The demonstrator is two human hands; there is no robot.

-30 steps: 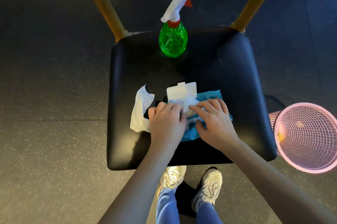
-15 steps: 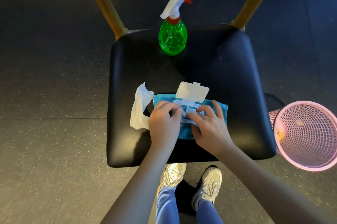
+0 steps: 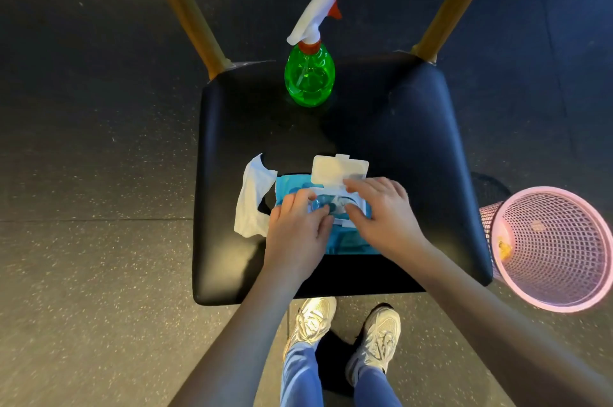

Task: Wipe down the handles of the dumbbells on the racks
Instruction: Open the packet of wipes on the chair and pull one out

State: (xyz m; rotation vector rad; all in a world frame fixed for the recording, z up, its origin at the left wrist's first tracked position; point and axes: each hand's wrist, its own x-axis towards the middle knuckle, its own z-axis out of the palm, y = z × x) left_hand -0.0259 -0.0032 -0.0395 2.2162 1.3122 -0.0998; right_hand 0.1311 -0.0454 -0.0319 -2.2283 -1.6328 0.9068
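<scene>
**Wipe pack on chair seat: both of your hands on it**

1. Wipe pack [image 3: 345,240]: blue soft pack, lying flat on the near half of the seat, just in front of you. Its white flip lid [image 3: 340,167] stands open, tipped toward the far side. A pale opening shows between your two thumbs (what sits inside it is too blurred to tell).
2. Left hand [image 3: 297,234]: on the pack's left half. Your fingers are bent at the knuckles and, with the thumb, close narrowly on the pack at the left edge of the opening.
3. Right hand [image 3: 386,212]: on the pack's right half. Your fingers are nearly straight and a little spread, lying on top. The index tip touches the foot of the lid and the thumb lies along the near side of the opening.
4. Loose wipe [image 3: 253,197]: one white sheet, crumpled, on the seat just left of the pack, beside your left hand.
5. Spray bottle [image 3: 310,75]: green body, white trigger head with red nozzle, upright at the seat's far edge, well apart from the pack.
6. Chair seat [image 3: 414,141]: black padded, with two wooden posts [image 3: 185,15] rising at the far corners.
7. Pink mesh basket [image 3: 564,274]: on the floor to the right of the chair, with a small yellow scrap [image 3: 504,249] inside.
8. Your pale shoes [image 3: 313,320]: on the speckled dark floor [image 3: 99,274], at the seat's near edge.
</scene>
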